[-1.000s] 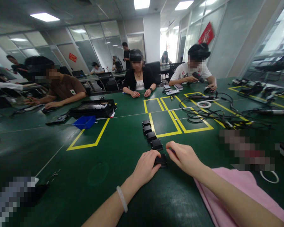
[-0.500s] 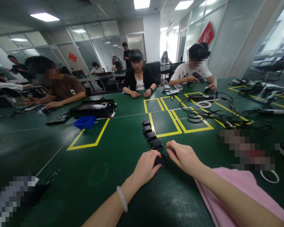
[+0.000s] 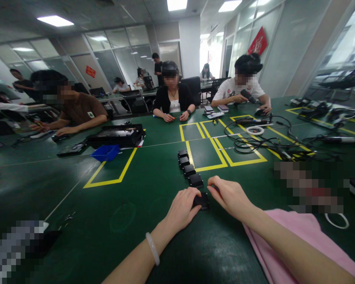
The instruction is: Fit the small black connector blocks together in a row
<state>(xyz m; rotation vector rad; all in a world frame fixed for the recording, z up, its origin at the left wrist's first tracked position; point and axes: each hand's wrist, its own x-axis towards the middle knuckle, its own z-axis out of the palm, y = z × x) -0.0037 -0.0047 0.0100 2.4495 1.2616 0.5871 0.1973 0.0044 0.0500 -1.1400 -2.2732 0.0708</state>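
Note:
Near the middle of the green table (image 3: 154, 240), my left hand (image 3: 182, 207) grips the left side of a small flat black box (image 3: 205, 202), thumb on the near edge and fingers over the top. My right hand (image 3: 229, 195) is just right of that box, thumb and fingertips brought together by its upper right corner. Whatever the right fingertips hold, if anything, is too small to make out. Beyond the hands, several similar black boxes, the closest being one black box (image 3: 196, 180), lie in a line running away from me.
A pink cloth (image 3: 286, 236) lies under my right forearm. Black cables (image 3: 245, 146) and a white ring (image 3: 255, 130) lie at the back right. Left of the boxes are a blue bin (image 3: 105, 152) and a black tray (image 3: 115, 136). Co-workers sit across the table.
My two hands and the black box between them look practically unmoved. The co-worker at the left has shifted a hand slightly.

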